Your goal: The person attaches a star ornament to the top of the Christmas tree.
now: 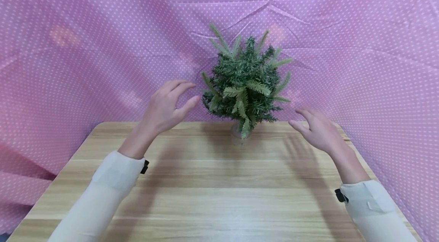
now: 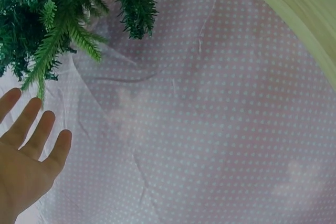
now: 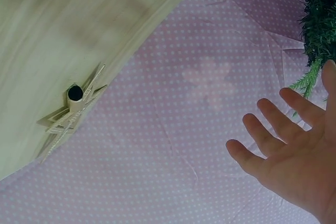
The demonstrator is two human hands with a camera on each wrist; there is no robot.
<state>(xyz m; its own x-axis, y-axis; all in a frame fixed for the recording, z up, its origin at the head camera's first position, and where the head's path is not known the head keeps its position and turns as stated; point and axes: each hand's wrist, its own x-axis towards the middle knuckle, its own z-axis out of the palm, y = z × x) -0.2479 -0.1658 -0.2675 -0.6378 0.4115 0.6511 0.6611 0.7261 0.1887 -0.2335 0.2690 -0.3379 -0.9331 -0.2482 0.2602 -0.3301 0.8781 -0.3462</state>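
In the head view, the left hand is seen left of the middle of the frame, with its fingers loosely extended and the thumb set apart; nothing is held in it. The right hand is seen right of the middle and somewhat lower, and it is likewise relaxed, without any object.

Between the two hands the small artificial fir tree is placed, in the centre of the frame and a little toward the top. From the left hand it is found to the right; from the right hand, to the left and upward. By the left hand it is approached more closely: its thumb tip appears just beside the foliage, but whether a needle is touched cannot be told. At the right hand a wider gap is left.

The long axis of the tree is kept nearly upright, along the height of the frame. Its crown is pointed to the top edge, and its clear base is rested at the far edge of the bench. Behind it, the dotted pink cloth is hung. In the right wrist view, a star-shaped ornament is shown at the left, near the edge of the bench.
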